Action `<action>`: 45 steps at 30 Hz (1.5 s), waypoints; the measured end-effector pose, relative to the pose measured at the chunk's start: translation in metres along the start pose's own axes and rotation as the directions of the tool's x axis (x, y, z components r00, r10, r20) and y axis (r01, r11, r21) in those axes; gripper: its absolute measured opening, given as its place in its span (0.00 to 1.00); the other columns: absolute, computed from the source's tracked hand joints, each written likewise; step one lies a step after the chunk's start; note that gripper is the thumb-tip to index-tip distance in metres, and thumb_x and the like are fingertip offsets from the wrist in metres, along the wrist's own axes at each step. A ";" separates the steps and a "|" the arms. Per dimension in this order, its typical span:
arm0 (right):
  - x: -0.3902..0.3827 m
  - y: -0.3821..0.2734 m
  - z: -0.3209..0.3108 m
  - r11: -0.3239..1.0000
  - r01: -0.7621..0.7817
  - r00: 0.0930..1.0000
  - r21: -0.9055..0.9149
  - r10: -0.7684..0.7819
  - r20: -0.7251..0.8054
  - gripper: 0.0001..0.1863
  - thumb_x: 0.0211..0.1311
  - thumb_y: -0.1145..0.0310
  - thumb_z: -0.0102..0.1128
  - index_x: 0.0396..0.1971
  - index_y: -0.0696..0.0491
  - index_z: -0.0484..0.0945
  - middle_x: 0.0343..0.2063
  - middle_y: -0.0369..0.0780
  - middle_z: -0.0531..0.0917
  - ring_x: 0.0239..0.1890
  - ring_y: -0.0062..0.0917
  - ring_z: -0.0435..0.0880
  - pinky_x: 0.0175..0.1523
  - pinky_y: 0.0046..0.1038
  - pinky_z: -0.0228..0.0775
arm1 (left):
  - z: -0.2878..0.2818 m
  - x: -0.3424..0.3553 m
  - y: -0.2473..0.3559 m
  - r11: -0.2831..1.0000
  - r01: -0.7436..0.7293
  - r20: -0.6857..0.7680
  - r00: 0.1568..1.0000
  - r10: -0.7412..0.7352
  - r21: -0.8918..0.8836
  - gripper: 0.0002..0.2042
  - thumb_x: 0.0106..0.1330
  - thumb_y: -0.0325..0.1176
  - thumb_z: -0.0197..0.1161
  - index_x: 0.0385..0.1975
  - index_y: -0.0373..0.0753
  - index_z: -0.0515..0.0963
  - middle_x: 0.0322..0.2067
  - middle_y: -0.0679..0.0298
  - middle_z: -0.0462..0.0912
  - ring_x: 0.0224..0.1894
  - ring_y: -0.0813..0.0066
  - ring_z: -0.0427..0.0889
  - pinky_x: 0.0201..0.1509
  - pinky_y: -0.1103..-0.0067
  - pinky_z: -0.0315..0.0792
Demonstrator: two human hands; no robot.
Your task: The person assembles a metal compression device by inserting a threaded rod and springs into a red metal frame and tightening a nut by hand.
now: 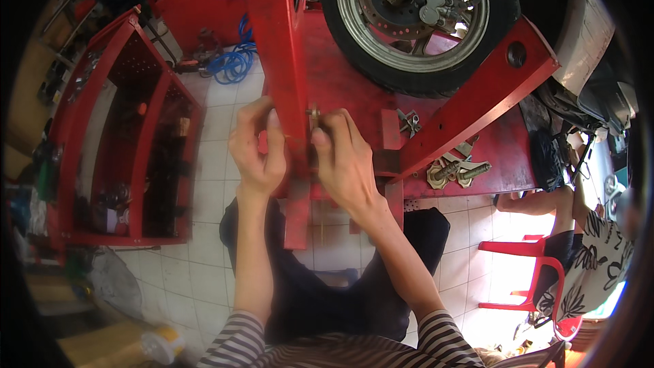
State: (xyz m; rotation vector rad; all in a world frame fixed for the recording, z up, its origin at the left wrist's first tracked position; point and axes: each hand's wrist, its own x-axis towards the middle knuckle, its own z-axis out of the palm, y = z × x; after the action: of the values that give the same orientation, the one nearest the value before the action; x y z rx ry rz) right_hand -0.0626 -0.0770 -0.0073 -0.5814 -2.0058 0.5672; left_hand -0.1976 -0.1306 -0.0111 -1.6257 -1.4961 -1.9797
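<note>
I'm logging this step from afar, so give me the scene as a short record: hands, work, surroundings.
Left hand: curled beside the left red post, on its left side; grip unclear
Right hand: across that post, at a small brass-coloured fitting; grip unclear
Beyond the posts: wheel with tyre and brake disc
On the red table: loose metal parts
Left side: open red cabinet, coiled blue hose
Right side: red chair, another person in a patterned shirt

A red, square-sided post is standing left of centre; a small, brass-coloured bolt is sitting against its right side, partly hidden.
</note>
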 end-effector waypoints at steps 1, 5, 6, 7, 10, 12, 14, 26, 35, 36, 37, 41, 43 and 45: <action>-0.001 0.000 0.000 1.000 0.001 1.000 0.001 -0.001 0.000 0.10 0.68 0.65 0.52 0.41 0.56 0.68 0.34 0.44 0.73 0.25 0.43 0.79 0.24 0.38 0.72 | -0.002 0.000 0.000 1.000 -0.004 0.012 1.000 0.004 0.015 0.10 0.68 0.25 0.52 0.47 0.30 0.72 0.33 0.54 0.82 0.31 0.70 0.82 0.36 0.79 0.74; -0.003 -0.006 0.002 1.000 -0.016 1.000 -0.005 0.016 -0.021 0.12 0.68 0.66 0.52 0.44 0.57 0.66 0.36 0.48 0.77 0.27 0.47 0.81 0.26 0.40 0.74 | -0.011 0.007 0.016 0.991 0.132 0.185 0.974 -0.132 0.012 0.08 0.72 0.28 0.48 0.47 0.33 0.67 0.29 0.59 0.78 0.27 0.76 0.74 0.31 0.80 0.68; -0.004 -0.007 0.001 0.999 -0.045 0.999 -0.004 0.045 -0.007 0.12 0.68 0.66 0.51 0.45 0.57 0.66 0.37 0.50 0.78 0.28 0.48 0.81 0.26 0.40 0.74 | -0.012 0.010 0.023 0.979 0.205 0.262 0.945 -0.198 0.002 0.07 0.73 0.29 0.46 0.46 0.34 0.65 0.27 0.61 0.75 0.26 0.80 0.71 0.30 0.80 0.65; -0.005 -0.009 0.001 0.998 -0.069 0.998 0.004 0.069 0.009 0.13 0.68 0.67 0.51 0.46 0.57 0.65 0.37 0.51 0.79 0.29 0.49 0.81 0.26 0.41 0.74 | -0.013 0.012 0.026 0.980 0.197 0.256 0.946 -0.198 0.028 0.07 0.73 0.28 0.46 0.46 0.34 0.65 0.27 0.61 0.75 0.26 0.79 0.71 0.29 0.80 0.65; -0.004 -0.011 0.000 0.999 -0.049 0.998 -0.021 0.050 0.031 0.13 0.68 0.68 0.51 0.46 0.59 0.65 0.35 0.54 0.80 0.28 0.50 0.81 0.28 0.42 0.74 | -0.011 0.014 0.026 0.986 0.142 0.222 0.962 -0.158 0.090 0.06 0.73 0.27 0.45 0.45 0.34 0.64 0.26 0.60 0.75 0.25 0.77 0.70 0.29 0.78 0.64; -0.004 -0.011 0.000 0.998 -0.056 0.998 -0.013 0.056 0.038 0.13 0.68 0.68 0.51 0.46 0.60 0.65 0.34 0.54 0.80 0.28 0.50 0.81 0.28 0.43 0.74 | -0.006 0.012 0.022 0.992 0.061 0.177 0.981 -0.080 0.112 0.06 0.72 0.26 0.45 0.45 0.34 0.64 0.26 0.59 0.75 0.25 0.75 0.71 0.29 0.78 0.65; -0.002 -0.012 -0.002 0.997 -0.079 0.995 0.012 0.078 0.059 0.13 0.68 0.69 0.51 0.46 0.61 0.65 0.34 0.54 0.80 0.28 0.51 0.81 0.28 0.43 0.73 | -0.003 0.013 0.025 0.988 0.051 0.158 0.985 -0.073 0.145 0.06 0.72 0.26 0.44 0.45 0.34 0.64 0.26 0.59 0.75 0.25 0.74 0.72 0.28 0.77 0.65; 0.000 -0.016 -0.010 0.983 -0.162 0.984 0.084 0.154 0.089 0.14 0.69 0.70 0.49 0.47 0.61 0.62 0.34 0.56 0.79 0.31 0.54 0.80 0.30 0.45 0.72 | 0.000 0.005 0.017 0.975 0.105 0.071 0.990 -0.121 0.199 0.08 0.75 0.29 0.42 0.47 0.33 0.63 0.27 0.57 0.76 0.24 0.75 0.75 0.29 0.79 0.68; 0.003 -0.017 -0.015 0.981 -0.147 0.988 0.125 0.139 0.071 0.14 0.70 0.71 0.48 0.49 0.61 0.59 0.35 0.53 0.79 0.31 0.50 0.82 0.32 0.42 0.74 | 0.008 0.005 0.013 0.987 0.094 -0.066 0.994 -0.086 0.132 0.11 0.76 0.35 0.40 0.42 0.33 0.66 0.24 0.61 0.74 0.22 0.81 0.71 0.24 0.82 0.64; 0.003 -0.018 -0.016 0.980 -0.152 0.987 0.129 0.143 0.080 0.14 0.70 0.71 0.48 0.49 0.61 0.59 0.35 0.53 0.79 0.31 0.49 0.82 0.32 0.42 0.74 | 0.008 0.005 0.012 0.988 0.113 -0.099 0.990 -0.103 0.106 0.12 0.77 0.35 0.40 0.41 0.33 0.67 0.22 0.63 0.73 0.22 0.83 0.70 0.24 0.83 0.62; 0.004 -0.018 -0.017 0.979 -0.159 0.985 0.129 0.149 0.087 0.14 0.70 0.71 0.48 0.49 0.62 0.59 0.35 0.52 0.78 0.31 0.49 0.82 0.32 0.42 0.74 | 0.007 0.006 0.013 0.984 0.116 -0.073 0.992 -0.107 0.137 0.12 0.77 0.36 0.39 0.38 0.33 0.67 0.21 0.64 0.72 0.21 0.84 0.69 0.23 0.83 0.61; 0.002 -0.018 -0.019 0.969 -0.205 0.978 0.141 0.197 0.069 0.13 0.70 0.72 0.46 0.47 0.61 0.58 0.34 0.51 0.77 0.30 0.47 0.81 0.33 0.40 0.74 | -0.001 0.009 0.012 0.969 0.145 -0.030 0.989 -0.142 0.201 0.16 0.77 0.37 0.39 0.30 0.33 0.68 0.16 0.70 0.67 0.19 0.89 0.63 0.21 0.83 0.55; 0.001 -0.013 -0.020 0.959 -0.209 0.977 0.189 0.199 0.072 0.12 0.71 0.72 0.45 0.45 0.61 0.56 0.34 0.49 0.76 0.29 0.45 0.81 0.33 0.38 0.73 | -0.002 0.009 0.013 0.970 0.179 -0.041 0.984 -0.175 0.166 0.16 0.76 0.35 0.41 0.27 0.34 0.68 0.15 0.68 0.65 0.18 0.86 0.62 0.21 0.82 0.56; 0.000 -0.007 -0.017 0.950 -0.121 0.992 0.289 0.127 -0.001 0.12 0.74 0.64 0.39 0.43 0.58 0.56 0.32 0.44 0.73 0.24 0.29 0.73 0.27 0.28 0.66 | 0.000 0.010 0.015 0.971 0.220 -0.050 0.975 -0.216 0.094 0.15 0.74 0.33 0.43 0.24 0.34 0.68 0.14 0.63 0.62 0.17 0.77 0.61 0.22 0.79 0.59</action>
State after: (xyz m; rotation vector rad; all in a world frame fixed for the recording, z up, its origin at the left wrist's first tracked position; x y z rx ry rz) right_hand -0.0485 -0.0803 0.0046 -0.5329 -1.8322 0.9103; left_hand -0.1917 -0.1339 0.0061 -1.4285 -1.7958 -1.9942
